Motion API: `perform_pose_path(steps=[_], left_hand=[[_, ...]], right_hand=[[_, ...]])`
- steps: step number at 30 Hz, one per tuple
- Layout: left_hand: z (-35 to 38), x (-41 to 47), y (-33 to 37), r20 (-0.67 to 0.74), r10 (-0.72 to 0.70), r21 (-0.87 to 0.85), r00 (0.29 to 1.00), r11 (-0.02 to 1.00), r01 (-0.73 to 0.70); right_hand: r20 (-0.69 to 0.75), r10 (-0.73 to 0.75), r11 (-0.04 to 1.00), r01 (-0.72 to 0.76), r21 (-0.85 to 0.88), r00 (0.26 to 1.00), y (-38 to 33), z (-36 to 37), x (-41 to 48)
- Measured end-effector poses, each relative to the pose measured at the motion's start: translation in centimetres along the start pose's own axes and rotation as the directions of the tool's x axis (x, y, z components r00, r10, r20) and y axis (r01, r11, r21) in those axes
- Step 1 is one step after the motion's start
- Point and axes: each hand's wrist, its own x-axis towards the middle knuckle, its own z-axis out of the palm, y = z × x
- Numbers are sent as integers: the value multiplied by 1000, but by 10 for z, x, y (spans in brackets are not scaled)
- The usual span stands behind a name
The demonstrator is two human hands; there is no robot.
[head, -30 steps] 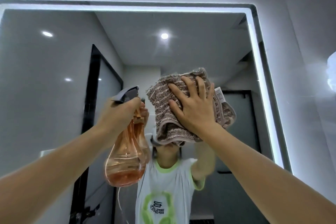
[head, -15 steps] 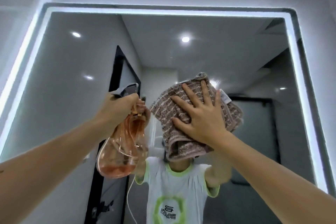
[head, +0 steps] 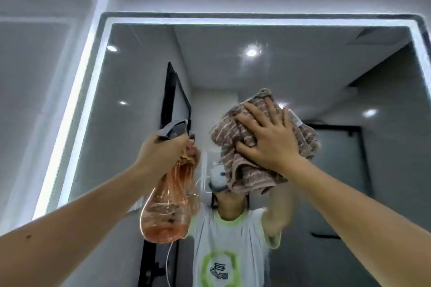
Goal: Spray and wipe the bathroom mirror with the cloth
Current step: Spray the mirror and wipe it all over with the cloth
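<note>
1. Two bare hands, both mine, raised in front of the bathroom mirror (head: pixel 303 72), which has a lit strip along its left, top and right edges.
2. Left hand (head: pixel 161 151): fingers closed around the neck of a spray bottle (head: pixel 169 212), just below its grey spray head (head: pixel 176 128).
3. Spray bottle: clear orange body hanging down below my fist, tilted a little, with liquid pooled in its lower part. It sits left of the cloth, near but apart from it.
4. Right hand (head: pixel 268 140): palm flat and fingers (head: pixel 254 112) spread, pressed on the cloth (head: pixel 235 144), not curled around it.
5. Cloth: bunched brown-and-cream striped towelling, held against the mirror glass about mid-height and right of centre; a small white tag (head: pixel 294 119) shows at its upper right edge.
6. Mirror reflection: a person in a white shirt with green trim, ceiling spotlights, and a dark door frame. The cloth hides much of the reflected head.
</note>
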Motion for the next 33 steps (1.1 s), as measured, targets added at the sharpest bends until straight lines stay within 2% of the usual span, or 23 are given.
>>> perform_pose_path(steps=[2,3,4,7,8,9,11,13,14,17,20,22,23,26,27,28,30,33], left_hand=[[-14,6,-2,26,-31,-51,999,998,33],[-22,8,-3,25,-61,-71,998,996,62],[-29,10,-5,17,-74,-76,997,994,75],[-46,14,-18,-19,-52,-36,998,998,51],[-49,13,-19,-1,-42,-9,999,999,42],[-54,12,-18,31,-33,22,999,999,33],[-63,16,-20,58,-33,43,998,999,31],[-67,19,-21,1,-32,9,1000,999,32],[-69,21,-22,-58,-39,-8,998,999,38],[-75,20,-19,-237,-27,6,971,1000,30],[-90,24,-14,-223,25,20,975,1000,-21],[-101,24,-11,-190,49,86,980,996,-33],[-108,24,-9,-183,58,99,981,994,-40],[-127,23,-11,-196,33,106,980,994,-12],[-134,21,-14,-216,23,115,976,993,2],[-141,19,-19,-237,9,124,972,992,21],[-152,14,-28,-255,-27,144,966,987,66],[-160,3,-42,-221,-52,174,974,980,92]], right_hand=[[21,230,973,-231,20,973,-17,-1,33],[39,259,965,-260,21,965,-40,2,45],[47,211,977,-212,15,976,-62,6,50],[9,-131,991,130,19,991,-77,18,26],[-23,-200,980,200,9,979,-64,16,17],[-52,-199,980,200,20,979,-54,12,15],[-47,-52,999,52,6,998,-51,8,27],[21,121,993,-121,-2,992,-78,13,51],[48,122,993,-122,-3,991,-99,16,61],[55,-96,995,95,14,994,-138,26,53],[-34,-287,958,287,18,957,-119,30,22],[-48,-319,948,318,-23,947,-106,29,21],[-36,-273,962,272,-27,961,-107,28,30],[11,38,999,-38,-2,999,-145,28,64],[35,71,997,-71,3,997,-163,30,66],[47,39,999,-40,14,998,-179,34,61],[44,-126,991,125,38,991,-203,45,31],[37,-301,953,300,45,953,-204,56,-23]])
